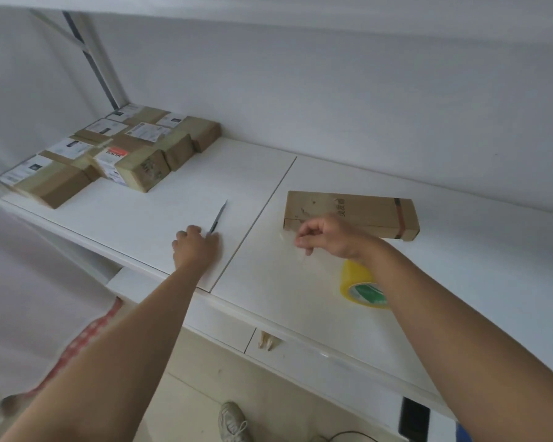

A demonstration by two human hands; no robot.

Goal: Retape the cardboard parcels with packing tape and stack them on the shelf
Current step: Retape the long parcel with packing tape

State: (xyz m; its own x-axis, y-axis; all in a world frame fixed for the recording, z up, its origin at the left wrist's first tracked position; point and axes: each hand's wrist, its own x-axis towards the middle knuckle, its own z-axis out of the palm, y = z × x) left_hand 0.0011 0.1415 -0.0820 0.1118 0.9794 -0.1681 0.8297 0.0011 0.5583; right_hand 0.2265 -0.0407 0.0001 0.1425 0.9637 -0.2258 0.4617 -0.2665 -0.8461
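Flat brown parcel (348, 212) is laid on white shelf (160, 212); taped labelled parcels (109, 151) are grouped far left; yellow tape roll (359, 283) near front edge.

A plain white wall (332, 90) filled the upper frame under soft, even light. A grey metal upright (91, 59) ran down the upper left. At the bottom, pale floor tiles (205, 378) showed below a white lower ledge (316, 355).
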